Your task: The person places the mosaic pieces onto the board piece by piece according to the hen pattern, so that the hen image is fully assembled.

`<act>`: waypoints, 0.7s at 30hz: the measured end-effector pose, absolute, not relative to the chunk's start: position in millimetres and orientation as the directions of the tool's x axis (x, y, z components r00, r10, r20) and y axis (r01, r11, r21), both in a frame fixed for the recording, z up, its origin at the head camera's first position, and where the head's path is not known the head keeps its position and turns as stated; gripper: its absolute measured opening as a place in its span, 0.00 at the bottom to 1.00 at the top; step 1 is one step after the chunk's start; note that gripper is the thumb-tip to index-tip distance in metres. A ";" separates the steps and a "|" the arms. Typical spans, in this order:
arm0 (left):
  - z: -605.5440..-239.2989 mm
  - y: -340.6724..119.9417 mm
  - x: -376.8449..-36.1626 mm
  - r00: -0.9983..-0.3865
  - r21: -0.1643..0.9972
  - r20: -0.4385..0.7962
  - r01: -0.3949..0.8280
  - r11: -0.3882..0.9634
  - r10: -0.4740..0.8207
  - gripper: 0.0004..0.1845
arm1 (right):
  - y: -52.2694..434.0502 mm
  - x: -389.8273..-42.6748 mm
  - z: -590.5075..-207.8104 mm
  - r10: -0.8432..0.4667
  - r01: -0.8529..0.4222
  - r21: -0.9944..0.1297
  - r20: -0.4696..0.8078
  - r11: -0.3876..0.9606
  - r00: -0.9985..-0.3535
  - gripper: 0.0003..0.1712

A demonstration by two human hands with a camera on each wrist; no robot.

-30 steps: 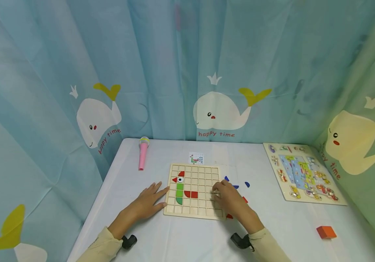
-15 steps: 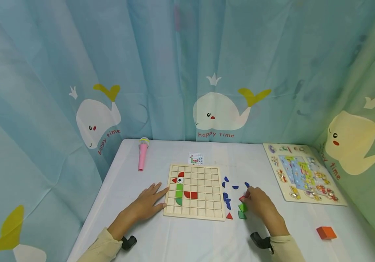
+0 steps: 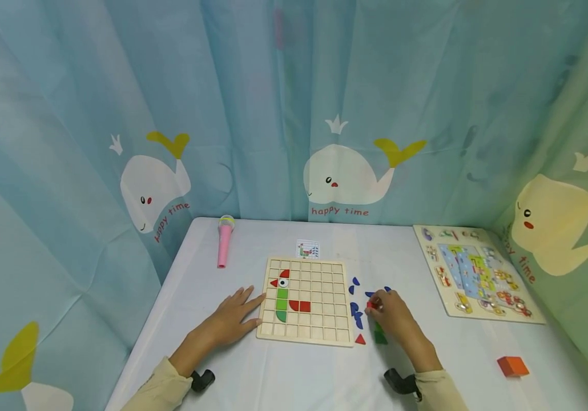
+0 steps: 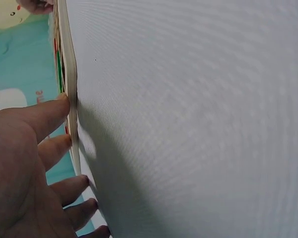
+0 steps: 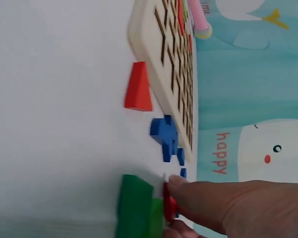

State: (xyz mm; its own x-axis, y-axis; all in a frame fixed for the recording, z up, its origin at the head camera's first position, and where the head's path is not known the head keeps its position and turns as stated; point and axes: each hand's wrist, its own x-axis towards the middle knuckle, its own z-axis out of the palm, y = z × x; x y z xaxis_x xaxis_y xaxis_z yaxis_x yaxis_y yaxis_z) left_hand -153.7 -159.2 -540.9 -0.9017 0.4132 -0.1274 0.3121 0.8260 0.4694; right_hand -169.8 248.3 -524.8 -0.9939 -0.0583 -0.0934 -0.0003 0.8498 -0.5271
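Note:
The wooden grid board lies flat on the table, with red, green and eye-printed tiles forming a bird-like shape at its left side. Along the board's left edge rests my left hand, fingers spread, its thumb and index fingertip touching the rim in the left wrist view. To the right of the board, my right hand pinches a small red block between thumb and fingers; part of the block is hidden by them. Green blocks lie just beside that hand. A red triangle block sits near the board's lower right corner.
Several blue half-round pieces lie right of the board. Behind it is a small pattern card. A pink toy microphone stands off at back left, a picture puzzle board at right, and an orange block at front right.
My right hand moves from the board's right side out to the loose pieces, takes hold of a red block there and shifts slightly left with it. My left hand stays put.

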 end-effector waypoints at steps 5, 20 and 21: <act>-542.0 -159.5 -154.3 -0.900 0.466 -0.125 0.318 0.826 0.417 0.33 | 248.4 -167.4 -526.7 -0.031 0.028 -0.534 -0.101 0.845 -0.994 0.14; -535.9 -157.9 -152.0 -0.902 0.469 -0.142 0.301 0.830 0.407 0.33 | 241.5 -176.1 -532.4 -0.031 0.001 -0.524 -0.052 0.852 -0.998 0.18; -535.5 -157.7 -151.7 -0.903 0.470 -0.141 0.300 0.830 0.406 0.33 | 238.8 -176.4 -532.1 -0.026 0.003 -0.525 -0.048 0.851 -0.998 0.18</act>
